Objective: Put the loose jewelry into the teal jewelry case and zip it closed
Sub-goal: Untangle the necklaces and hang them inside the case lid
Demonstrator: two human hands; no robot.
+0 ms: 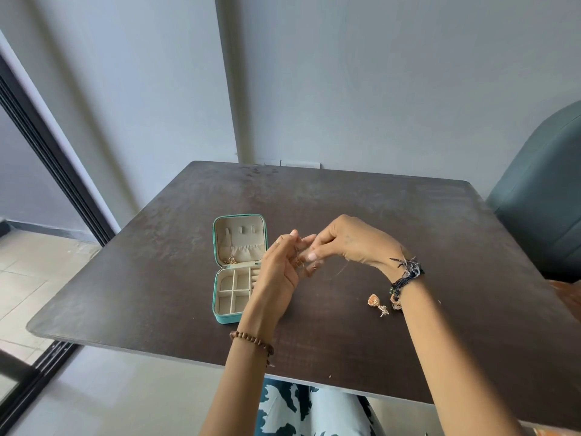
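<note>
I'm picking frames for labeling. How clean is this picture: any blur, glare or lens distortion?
Head view: wide-angle bending curves the table edges and tilts the wall lines; soft daylight, faint sheen at the table's far edge, no harsh shadows; the small piece held between both hands is too fine to resolve; the teal case reads clearly.

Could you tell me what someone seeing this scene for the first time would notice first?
Probably the two hands meeting above the middle of the dark table: the left hand and right hand together pinch a thin gold chain. Just left of them lies the open teal jewelry case, its cream compartments showing. Near the right wrist, gold earrings lie loose on the table.
</note>
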